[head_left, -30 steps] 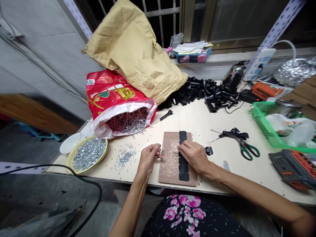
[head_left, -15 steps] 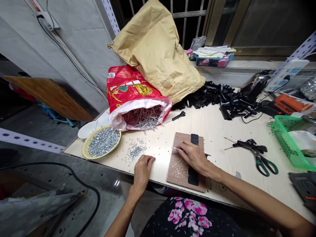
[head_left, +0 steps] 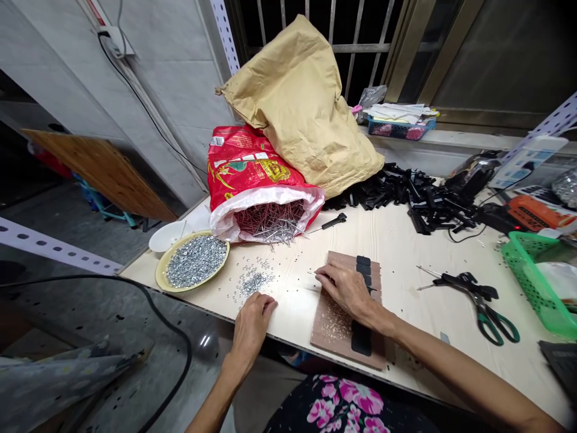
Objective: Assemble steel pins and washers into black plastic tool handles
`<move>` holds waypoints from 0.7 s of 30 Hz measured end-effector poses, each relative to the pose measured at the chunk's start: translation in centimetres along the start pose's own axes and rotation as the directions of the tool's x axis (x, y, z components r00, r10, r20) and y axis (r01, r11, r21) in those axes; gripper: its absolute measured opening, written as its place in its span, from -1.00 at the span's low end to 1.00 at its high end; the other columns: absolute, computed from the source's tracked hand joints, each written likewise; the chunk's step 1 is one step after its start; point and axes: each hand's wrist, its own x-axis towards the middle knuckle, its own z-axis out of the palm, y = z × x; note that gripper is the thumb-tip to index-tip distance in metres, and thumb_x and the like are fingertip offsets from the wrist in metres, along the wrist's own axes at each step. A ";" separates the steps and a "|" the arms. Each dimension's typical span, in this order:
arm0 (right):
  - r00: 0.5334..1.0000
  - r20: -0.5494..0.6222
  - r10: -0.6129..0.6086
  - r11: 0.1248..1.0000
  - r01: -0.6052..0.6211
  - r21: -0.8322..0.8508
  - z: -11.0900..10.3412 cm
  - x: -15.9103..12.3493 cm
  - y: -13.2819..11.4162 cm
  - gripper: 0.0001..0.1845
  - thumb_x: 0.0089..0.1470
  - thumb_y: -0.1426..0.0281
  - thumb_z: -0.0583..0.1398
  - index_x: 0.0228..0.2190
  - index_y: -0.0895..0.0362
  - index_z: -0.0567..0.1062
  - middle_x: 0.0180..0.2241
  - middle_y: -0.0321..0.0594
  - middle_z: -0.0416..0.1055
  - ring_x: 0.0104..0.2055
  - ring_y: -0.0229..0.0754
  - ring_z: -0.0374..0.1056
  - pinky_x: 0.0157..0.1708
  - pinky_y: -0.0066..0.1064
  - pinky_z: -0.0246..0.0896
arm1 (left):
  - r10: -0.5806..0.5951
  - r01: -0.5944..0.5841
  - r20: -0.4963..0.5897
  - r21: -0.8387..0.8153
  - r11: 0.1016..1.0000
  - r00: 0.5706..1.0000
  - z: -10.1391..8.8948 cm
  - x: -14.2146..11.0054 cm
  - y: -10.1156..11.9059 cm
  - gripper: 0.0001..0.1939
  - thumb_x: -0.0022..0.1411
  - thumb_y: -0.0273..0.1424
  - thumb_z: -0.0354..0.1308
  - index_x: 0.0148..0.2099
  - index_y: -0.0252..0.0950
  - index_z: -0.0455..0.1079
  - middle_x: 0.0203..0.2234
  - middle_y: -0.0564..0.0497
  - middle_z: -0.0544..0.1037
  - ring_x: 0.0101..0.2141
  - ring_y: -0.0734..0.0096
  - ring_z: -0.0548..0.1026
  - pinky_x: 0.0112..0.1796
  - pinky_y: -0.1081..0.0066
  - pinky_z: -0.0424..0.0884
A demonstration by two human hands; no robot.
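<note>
My right hand [head_left: 349, 291] is closed above a brown board [head_left: 322, 340] with black pads [head_left: 361, 340] and pale crumbs on it. From its fingertips the thin metal rod [head_left: 312, 274] pokes out to the left; the rod's other end is hidden in the hand. Thumb and fingers of my left hand [head_left: 252, 319] are pinched together at the table's front edge, and anything between them is too small to make out. Just beyond it lies a loose scatter of small silvery metal pieces [head_left: 255, 282]. A yellow bowl [head_left: 161, 284] heaped with similar pieces stands to the left.
Behind the hands, a red bag [head_left: 256, 162] spills long metal pins, with a brown paper sack [head_left: 302, 108] against it. Black plastic parts [head_left: 419, 195] are piled at the back. Scissors [head_left: 496, 325] and a green basket [head_left: 532, 282] are on the right.
My left hand has moved slightly left and closer to the small metal pieces. My right hand still holds the thin rod over the board. The whole view has shifted a little.
</note>
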 end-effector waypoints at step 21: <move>0.997 -0.069 0.023 0.991 -0.014 0.134 -0.7 -3.1 0.9 -0.80 0.22 0.36 0.06 -0.25 0.08 0.48 -0.32 -0.23 0.43 -0.31 -0.22 0.39 -0.27 -0.40 0.29 | 0.079 -0.060 -0.032 0.394 0.917 0.996 -0.7 10.6 -2.2 -0.73 0.24 -0.44 -0.13 -0.33 -0.28 0.41 -0.32 -0.15 0.42 -0.16 0.13 0.33 -0.37 0.34 0.24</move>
